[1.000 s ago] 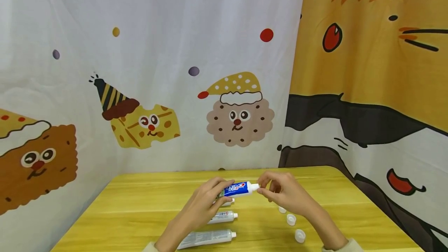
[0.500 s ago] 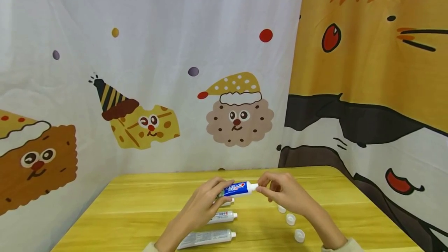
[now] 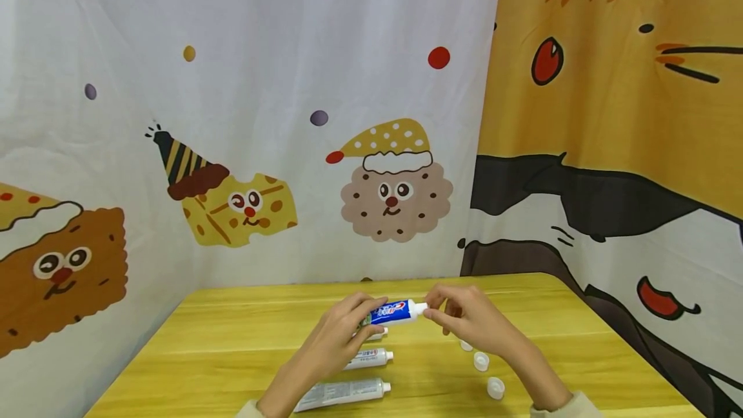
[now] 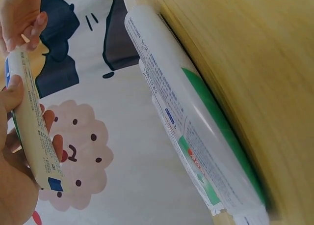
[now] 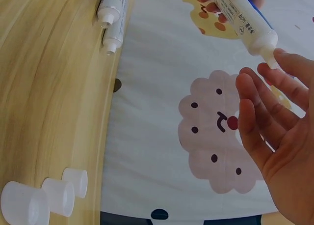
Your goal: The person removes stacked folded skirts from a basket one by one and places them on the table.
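My left hand [image 3: 342, 326] grips a blue and white toothpaste tube [image 3: 391, 312] above the table, thumb on one side and fingers on the other. At the tube's right end, the thumb and index finger of my right hand [image 3: 473, 318] pinch its narrow white tip [image 5: 269, 57]; whether this is a small cap or the bare nozzle, I cannot tell. The other right fingers are loosely bent, apart from the tube. Beneath my left hand lie a near toothpaste tube [image 3: 342, 393], a middle tube [image 3: 370, 358] and a far tube [image 3: 378, 334] partly hidden by it, nozzles pointing right.
White screw caps stand in a row on the right of the table: a near cap [image 3: 495, 388], a middle cap [image 3: 480, 361] and a far cap [image 3: 466, 344] partly hidden by my right hand. A cartoon-printed curtain [image 3: 319, 211] hangs behind the wooden table [image 3: 244, 315].
Both hands keep their hold on the tube and its tip, almost still. The whole view has shifted very slightly. The tubes and caps on the table stay put.
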`<move>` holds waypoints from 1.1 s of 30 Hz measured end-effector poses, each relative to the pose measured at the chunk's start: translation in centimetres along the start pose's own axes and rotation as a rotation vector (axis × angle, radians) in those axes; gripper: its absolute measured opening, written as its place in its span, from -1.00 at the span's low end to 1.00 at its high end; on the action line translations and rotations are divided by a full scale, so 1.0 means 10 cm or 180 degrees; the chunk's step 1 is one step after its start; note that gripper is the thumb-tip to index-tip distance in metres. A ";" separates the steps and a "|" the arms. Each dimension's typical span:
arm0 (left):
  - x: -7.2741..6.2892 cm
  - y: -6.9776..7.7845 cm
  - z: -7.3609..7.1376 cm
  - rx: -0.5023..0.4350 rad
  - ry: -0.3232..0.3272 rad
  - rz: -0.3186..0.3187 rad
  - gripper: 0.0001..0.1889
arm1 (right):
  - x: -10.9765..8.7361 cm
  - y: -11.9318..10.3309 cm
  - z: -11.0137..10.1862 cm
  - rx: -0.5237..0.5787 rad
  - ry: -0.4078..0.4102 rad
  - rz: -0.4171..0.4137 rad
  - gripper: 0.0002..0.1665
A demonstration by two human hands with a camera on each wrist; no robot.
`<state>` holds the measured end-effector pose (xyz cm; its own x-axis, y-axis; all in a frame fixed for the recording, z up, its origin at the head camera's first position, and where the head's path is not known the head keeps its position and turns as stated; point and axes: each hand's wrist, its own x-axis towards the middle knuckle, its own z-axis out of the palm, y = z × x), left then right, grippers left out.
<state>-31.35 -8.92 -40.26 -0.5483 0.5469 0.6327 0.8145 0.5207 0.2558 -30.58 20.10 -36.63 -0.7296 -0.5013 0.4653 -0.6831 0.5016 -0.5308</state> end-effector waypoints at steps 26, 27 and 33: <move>0.00 0.01 -0.01 0.0035 0.0015 0.0031 -0.53 | 0.00 -0.01 0.02 -0.0018 0.0018 -0.0112 -0.88; 0.00 0.01 -0.01 0.0037 0.0012 0.0030 -0.53 | 0.00 -0.02 0.02 -0.0019 0.0016 -0.0098 -0.88; 0.00 0.01 -0.02 0.0038 0.0005 0.0012 -0.52 | 0.00 -0.03 0.04 -0.0076 0.0029 -0.0097 -0.89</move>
<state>-31.19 -8.99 -40.15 -0.5449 0.5479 0.6348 0.8143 0.5264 0.2446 -30.42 19.65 -36.77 -0.7086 -0.5101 0.4875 -0.7056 0.5028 -0.4994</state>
